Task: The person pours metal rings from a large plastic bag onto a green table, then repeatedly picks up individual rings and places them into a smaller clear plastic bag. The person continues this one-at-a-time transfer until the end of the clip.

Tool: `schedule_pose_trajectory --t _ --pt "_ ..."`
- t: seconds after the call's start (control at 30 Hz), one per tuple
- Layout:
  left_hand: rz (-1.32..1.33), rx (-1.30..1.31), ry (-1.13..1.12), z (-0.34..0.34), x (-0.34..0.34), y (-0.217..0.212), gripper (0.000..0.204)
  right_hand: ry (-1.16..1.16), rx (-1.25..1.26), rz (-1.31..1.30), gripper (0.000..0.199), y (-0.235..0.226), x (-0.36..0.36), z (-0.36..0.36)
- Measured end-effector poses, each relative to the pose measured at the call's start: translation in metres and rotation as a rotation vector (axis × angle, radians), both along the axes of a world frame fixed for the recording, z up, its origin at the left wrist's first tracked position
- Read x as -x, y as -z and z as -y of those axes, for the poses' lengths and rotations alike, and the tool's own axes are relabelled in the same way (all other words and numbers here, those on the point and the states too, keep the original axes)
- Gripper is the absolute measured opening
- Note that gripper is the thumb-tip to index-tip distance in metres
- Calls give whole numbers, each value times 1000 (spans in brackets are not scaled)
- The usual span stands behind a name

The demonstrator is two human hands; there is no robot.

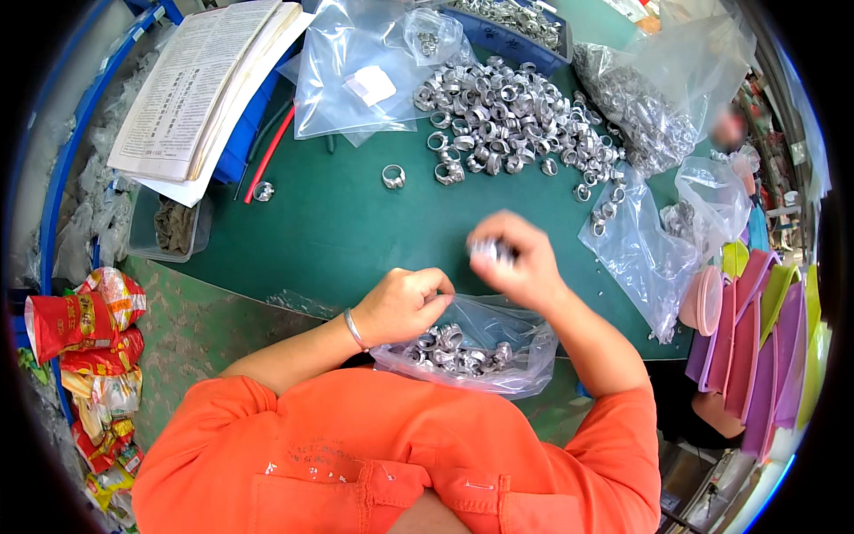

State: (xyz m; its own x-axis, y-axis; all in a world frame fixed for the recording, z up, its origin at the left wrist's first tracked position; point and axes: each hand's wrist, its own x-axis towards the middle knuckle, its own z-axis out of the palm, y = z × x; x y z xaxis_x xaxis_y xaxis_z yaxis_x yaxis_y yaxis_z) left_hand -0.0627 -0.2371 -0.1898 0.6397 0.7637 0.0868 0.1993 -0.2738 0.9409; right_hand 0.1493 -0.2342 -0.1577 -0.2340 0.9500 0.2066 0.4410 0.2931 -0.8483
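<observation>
My left hand [405, 304] pinches the rim of a clear plastic bag [507, 325] at the table's near edge; the bag holds several silver metal rings [449, 347]. My right hand [516, 254] hovers just above the bag's mouth, closed on a small bunch of silver rings [491, 251], blurred by motion. A large heap of the same rings [507, 116] lies on the green table mat [329, 222] farther back. Single rings [393, 176] lie loose between the heap and my hands.
Clear plastic bags [347, 80] lie at the back, others with rings [640, 107] at the right. A stack of printed papers [200, 84] sits back left, a small grey tray [173, 224] below it. Snack packets [84, 329] lie left. Coloured plastic pieces [756, 338] stand at right.
</observation>
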Motion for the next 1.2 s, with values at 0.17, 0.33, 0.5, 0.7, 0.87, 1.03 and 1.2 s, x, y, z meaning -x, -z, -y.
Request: schedule_pose_trajectory --t 0.17,0.33,0.5,0.7,0.87,1.03,1.2 --pt "66 -68 -36 1 -1 13 8 -303 124 186 22 -29 20 33" --pt "40 6 1 0 0 3 8 99 -429 542 24 2 22 -39" --pt "61 -14 -8 1 1 3 8 37 -495 537 22 36 24 -72" --pt "42 -42 -7 1 1 4 8 274 -417 418 42 34 46 -78" --pt "37 -28 -1 0 1 3 7 314 -331 730 41 38 55 -100" --pt "68 -28 -22 1 1 6 8 158 -317 733 25 33 39 -61" --pt "12 31 11 -3 -1 0 8 163 -152 293 21 9 -4 -3"
